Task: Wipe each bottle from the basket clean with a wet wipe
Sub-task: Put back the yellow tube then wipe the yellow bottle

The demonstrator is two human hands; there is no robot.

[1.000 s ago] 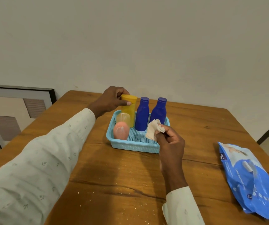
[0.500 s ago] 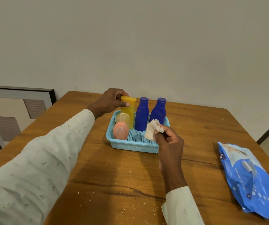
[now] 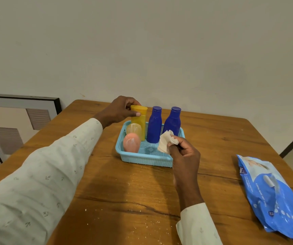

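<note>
A light blue basket (image 3: 142,159) stands on the wooden table (image 3: 124,191). In it are a yellow bottle (image 3: 139,119), two dark blue bottles (image 3: 154,125) (image 3: 173,121), a pale yellow rounded bottle (image 3: 134,129) and a pink rounded bottle (image 3: 131,143). My left hand (image 3: 120,111) grips the yellow bottle by its cap at the basket's back left corner. My right hand (image 3: 184,154) pinches a crumpled white wet wipe (image 3: 167,141) over the basket's front right corner.
A blue wet wipe pack (image 3: 273,193) lies on the table at the right. A framed panel (image 3: 18,121) leans against the wall at the left. White crumbs dot the tabletop near the front.
My left hand has raised the yellow bottle slightly by its cap. My right hand stays with the wipe at the basket's front right corner.
</note>
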